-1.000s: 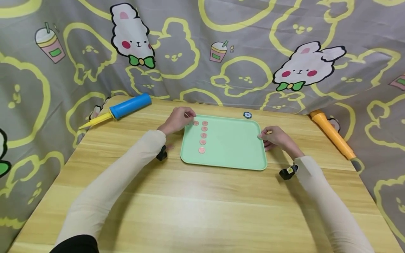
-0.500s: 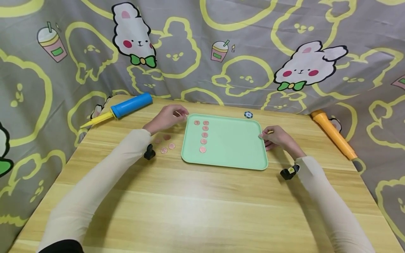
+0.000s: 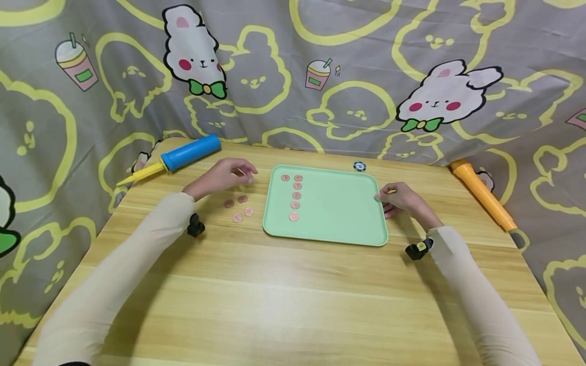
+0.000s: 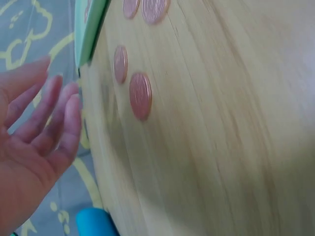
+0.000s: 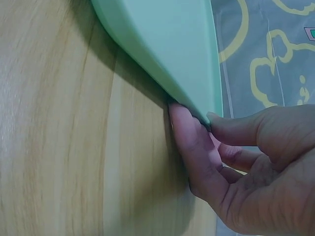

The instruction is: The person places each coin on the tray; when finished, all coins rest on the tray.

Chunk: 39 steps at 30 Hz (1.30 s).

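Note:
A light green tray point(image 3: 339, 213) lies on the wooden table, with several copper-coloured coins point(image 3: 297, 195) on its left side, most of them in a column. My right hand point(image 3: 399, 198) pinches the tray's right rim; in the right wrist view the thumb point(image 5: 231, 130) is on top and fingers point(image 5: 189, 135) are beneath the edge. My left hand point(image 3: 224, 174) is above the table left of the tray, fingers loosely bent and holding nothing. Several more copper coins point(image 3: 237, 217) lie on the wood below it, and the left wrist view shows a coin point(image 4: 141, 96) near those fingers.
A blue pump point(image 3: 191, 152) with a yellow nozzle lies at the back left. Behind the tray is a dark-rimmed poker chip point(image 3: 359, 166). An orange tube-like object point(image 3: 482, 195) lies along the right edge. A patterned grey curtain point(image 3: 265, 117) hangs behind the table.
My left hand has moved left, away from the tray's upper left corner, uncovering the coins on the table. The right hand stays at the tray's right rim.

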Motion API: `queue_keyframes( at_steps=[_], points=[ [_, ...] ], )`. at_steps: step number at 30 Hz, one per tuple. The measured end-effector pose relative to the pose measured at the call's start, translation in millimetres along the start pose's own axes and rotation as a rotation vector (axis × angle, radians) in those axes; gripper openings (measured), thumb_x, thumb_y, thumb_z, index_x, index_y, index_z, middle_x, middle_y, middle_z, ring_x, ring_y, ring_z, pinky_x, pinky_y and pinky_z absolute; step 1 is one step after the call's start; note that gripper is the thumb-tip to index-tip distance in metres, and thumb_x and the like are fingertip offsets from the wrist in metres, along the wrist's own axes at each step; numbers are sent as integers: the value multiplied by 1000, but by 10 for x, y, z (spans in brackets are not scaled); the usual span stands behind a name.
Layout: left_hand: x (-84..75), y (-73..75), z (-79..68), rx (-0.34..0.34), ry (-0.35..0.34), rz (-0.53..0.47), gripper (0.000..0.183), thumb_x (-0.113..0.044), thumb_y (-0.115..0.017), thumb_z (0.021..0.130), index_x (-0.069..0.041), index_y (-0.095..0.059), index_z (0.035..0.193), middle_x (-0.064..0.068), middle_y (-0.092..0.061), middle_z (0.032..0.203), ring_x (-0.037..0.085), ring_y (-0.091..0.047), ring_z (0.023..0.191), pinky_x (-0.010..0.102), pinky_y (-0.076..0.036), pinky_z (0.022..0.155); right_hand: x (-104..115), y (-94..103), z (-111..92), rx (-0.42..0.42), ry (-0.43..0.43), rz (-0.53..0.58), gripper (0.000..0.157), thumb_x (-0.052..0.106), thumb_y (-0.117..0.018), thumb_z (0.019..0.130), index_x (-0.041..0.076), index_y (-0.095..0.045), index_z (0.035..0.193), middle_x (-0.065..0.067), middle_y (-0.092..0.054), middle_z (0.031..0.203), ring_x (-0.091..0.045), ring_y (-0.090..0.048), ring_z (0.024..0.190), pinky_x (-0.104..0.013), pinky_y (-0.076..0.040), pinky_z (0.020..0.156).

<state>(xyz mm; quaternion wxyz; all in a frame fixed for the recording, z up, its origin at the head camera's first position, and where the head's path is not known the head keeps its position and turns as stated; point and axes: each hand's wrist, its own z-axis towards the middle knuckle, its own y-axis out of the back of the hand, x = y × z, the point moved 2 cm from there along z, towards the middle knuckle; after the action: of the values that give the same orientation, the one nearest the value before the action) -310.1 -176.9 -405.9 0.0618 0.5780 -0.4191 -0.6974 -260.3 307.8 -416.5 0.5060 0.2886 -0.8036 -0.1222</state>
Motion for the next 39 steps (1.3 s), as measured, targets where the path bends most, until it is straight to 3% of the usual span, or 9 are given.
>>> queue_keyframes(
  at_steps=[5, 8, 12, 18, 26, 34, 39],
  points=[
    [78, 49, -140, 156, 38, -24, 34, -9, -74, 99, 0, -66, 131, 18, -70, 115, 31, -67, 106, 47, -55, 98, 22, 8, -4, 21, -14, -16, 27, 12, -56, 109, -10, -50, 122, -5, -65, 82, -12, -68, 70, -31, -64, 69],
    [137, 49, -207, 194, 50, -46, 35, -9, -75, 98, 1, -66, 130, 18, -72, 110, 29, -68, 97, 40, -56, 90, 39, 18, -6, 40, -12, -12, 27, 11, -56, 109, -11, -48, 122, -5, -65, 82, -12, -68, 69, -32, -64, 69],
    [203, 17, -248, 150, 73, -33, 30, -13, -78, 96, -2, -72, 123, 14, -74, 100, 24, -69, 81, 31, -54, 83, 45, 26, 9, 57, -14, -8, 27, 11, -57, 109, -11, -48, 122, -6, -65, 82, -12, -69, 68, -32, -64, 69],
    [217, -60, -257, 122, 89, -41, 20, -14, -80, 94, -4, -74, 110, 13, -70, 87, 22, -66, 66, 29, -57, 67, 15, 41, 32, 64, -22, -26, 29, 13, -58, 109, -10, -48, 122, -6, -66, 83, -13, -70, 69, -33, -65, 70],
    [188, -71, -275, 117, 85, -17, 9, -11, -77, 96, -4, -75, 101, 13, -68, 79, 24, -64, 63, 29, -55, 65, 1, 40, 40, 75, -45, 46, 31, 15, -59, 108, -8, -49, 126, -3, -65, 81, -12, -67, 72, -32, -64, 71],
    [166, -51, -270, 122, 87, -14, 13, -11, -77, 97, -1, -72, 103, 15, -66, 79, 24, -64, 62, 30, -54, 64, -53, 67, 54, 94, -50, 133, 20, 16, -61, 107, -2, -57, 114, -5, -67, 80, -13, -69, 72, -33, -65, 72],
    [148, -73, -256, 138, 123, -20, 12, -10, -76, 97, -2, -71, 105, 12, -66, 81, 23, -64, 63, 30, -57, 65, -24, 100, 4, 111, -53, 138, 29, 11, -57, 108, -6, -49, 130, -7, -66, 85, -15, -70, 74, -35, -65, 74]
  ],
)
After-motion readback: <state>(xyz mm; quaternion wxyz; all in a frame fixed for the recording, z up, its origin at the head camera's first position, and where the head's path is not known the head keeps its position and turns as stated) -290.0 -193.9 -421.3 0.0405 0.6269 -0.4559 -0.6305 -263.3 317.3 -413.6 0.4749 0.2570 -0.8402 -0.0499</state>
